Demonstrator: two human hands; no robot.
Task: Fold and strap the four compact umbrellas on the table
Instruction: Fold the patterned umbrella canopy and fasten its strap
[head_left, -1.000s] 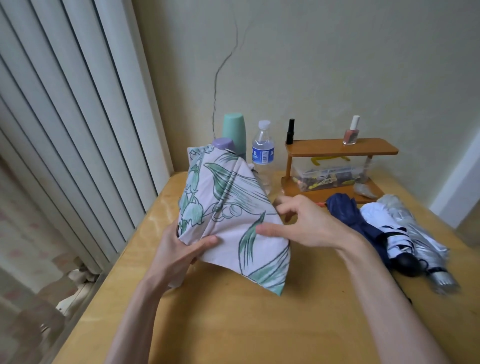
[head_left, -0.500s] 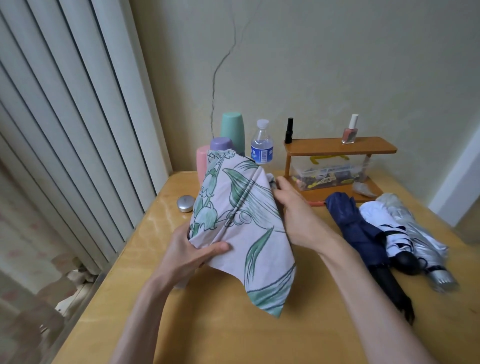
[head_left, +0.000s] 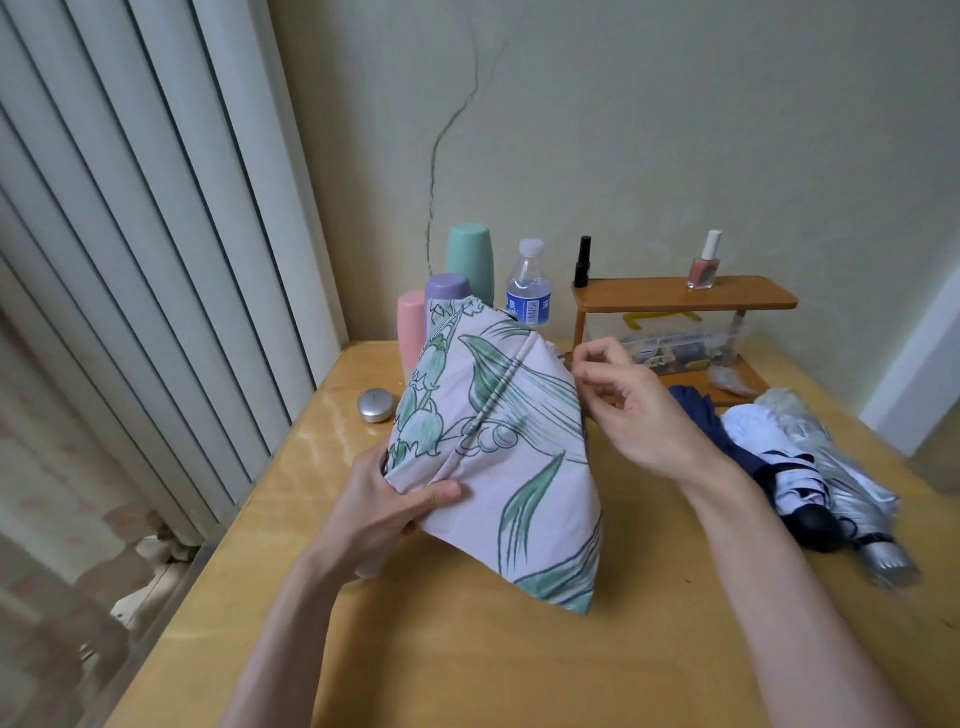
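Place: home, private room.
Window: vertical blinds (head_left: 156, 208).
Wall (head_left: 675, 130): painted, cracked.
Counter (head_left: 467, 649): wooden, with small shelf (head_left: 685, 299), nail polish (head_left: 702, 262), plastic cups (head_left: 470, 257), water bottle (head_left: 528, 286).

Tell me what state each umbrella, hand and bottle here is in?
floral umbrella, canopy loose, unstrapped
left hand, grips its lower end
right hand, fingers curled at canopy edge; grip unclear
navy umbrella, lying collapsed, fabric loose
white umbrella, lying collapsed
silver umbrella, lying collapsed
water bottle, upright, capped

A cracked, pale wall (head_left: 675, 130) rises behind a wooden table (head_left: 493, 665), with white vertical blinds (head_left: 130, 234) alongside.
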